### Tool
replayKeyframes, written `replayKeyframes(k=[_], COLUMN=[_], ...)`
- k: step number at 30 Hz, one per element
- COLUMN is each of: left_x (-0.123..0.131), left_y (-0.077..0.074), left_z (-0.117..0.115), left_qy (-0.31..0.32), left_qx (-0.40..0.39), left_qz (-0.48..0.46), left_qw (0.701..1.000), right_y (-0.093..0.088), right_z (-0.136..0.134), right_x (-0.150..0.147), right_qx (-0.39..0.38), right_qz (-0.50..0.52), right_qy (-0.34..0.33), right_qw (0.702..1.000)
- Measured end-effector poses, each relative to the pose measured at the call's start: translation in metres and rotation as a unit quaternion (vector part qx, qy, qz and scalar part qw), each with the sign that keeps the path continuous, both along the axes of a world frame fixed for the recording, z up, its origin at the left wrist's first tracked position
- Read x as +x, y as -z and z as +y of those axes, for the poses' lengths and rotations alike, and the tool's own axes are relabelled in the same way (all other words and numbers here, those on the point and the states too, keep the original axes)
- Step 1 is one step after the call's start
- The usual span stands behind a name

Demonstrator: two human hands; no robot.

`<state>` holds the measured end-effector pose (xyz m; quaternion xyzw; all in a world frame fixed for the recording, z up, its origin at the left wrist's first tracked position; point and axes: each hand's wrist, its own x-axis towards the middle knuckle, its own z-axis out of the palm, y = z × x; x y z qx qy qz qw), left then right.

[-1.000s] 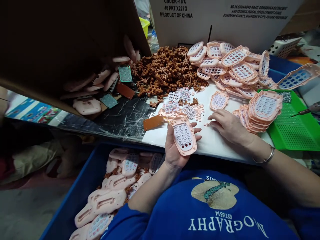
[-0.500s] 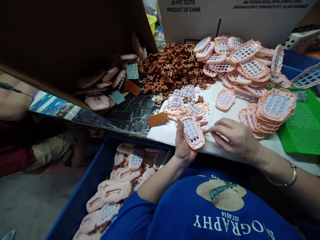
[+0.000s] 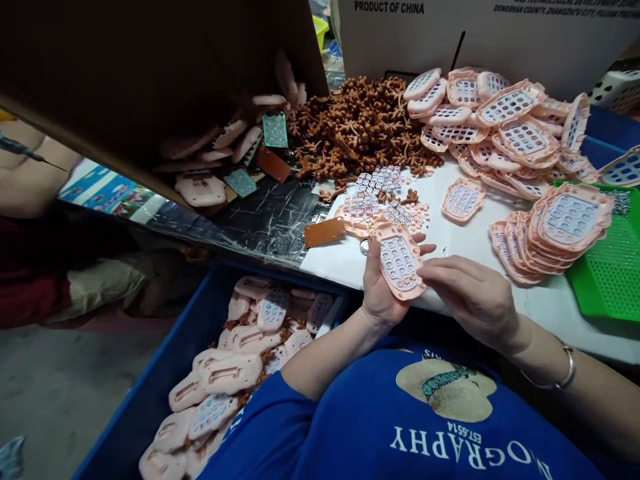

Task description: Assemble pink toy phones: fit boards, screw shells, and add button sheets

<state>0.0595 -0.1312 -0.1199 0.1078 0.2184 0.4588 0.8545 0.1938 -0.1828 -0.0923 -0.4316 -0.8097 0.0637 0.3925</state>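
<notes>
**Left hand cradles a pink shell; right fingertips at its lower right edge**

Head view. Left hand at centre of frame, palm up, curled around a pink shell, thumb along its left side, fingertips showing past its right edge. Right hand just right of it, fingers drawn together, tips touching the shell near its lower right; whether they pinch a small part, cannot tell. Metal bangle on right wrist.

Shell lies tilted in the palm, inner side up, white keypad sheet with rows of small raised marks set inside a pink rim. Orange-brown board just left of it.

White work surface underneath: loose white key sheets, one separate shell, a leaning stack of shells at right beside a green tray. Heap of brown pieces upper centre; jumbled shells upper right. Dark cardboard box upper left, printed carton at top. Blue bin lower left, holding pink casings. Another person's arm at left edge.
</notes>
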Motion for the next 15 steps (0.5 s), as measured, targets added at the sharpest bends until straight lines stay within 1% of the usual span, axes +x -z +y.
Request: replayKeyframes(k=[2, 6, 8, 10, 11, 13, 15], left_x=[-0.002, -0.003, -0.003, -0.002, -0.002, -0.002, -0.002], left_y=[0.001, 0.004, 0.004, 0.002, 0.002, 0.002, 0.002], left_z=[0.002, 0.001, 0.000, -0.002, -0.002, -0.002, -0.002], left_qy=[-0.012, 0.025, 0.027, 0.015, 0.009, -0.001, 0.004], left_qx=[0.001, 0.017, 0.011, -0.005, -0.011, -0.012, -0.003], left_qz=[-0.002, -0.030, -0.026, -0.013, -0.008, -0.002, -0.004], left_qw=[1.000, 0.999, 0.999, 1.000, 1.000, 1.000, 1.000], right_y=[0.003, 0.014, 0.020, 0.026, 0.028, 0.030, 0.030], right_z=[-0.002, -0.007, -0.011, -0.014, -0.016, -0.017, -0.016], right_x=[0.005, 0.001, -0.005, -0.011, -0.012, -0.011, -0.005], right_qx=[0.020, 0.081, 0.094, 0.097, 0.100, 0.110, 0.115], right_qz=[-0.026, -0.122, -0.176, -0.216, -0.229, -0.243, -0.248], right_qy=[0.013, 0.002, 0.025, 0.053, 0.056, 0.038, 0.013], right_qw=[0.999, 0.989, 0.980, 0.970, 0.967, 0.963, 0.962])
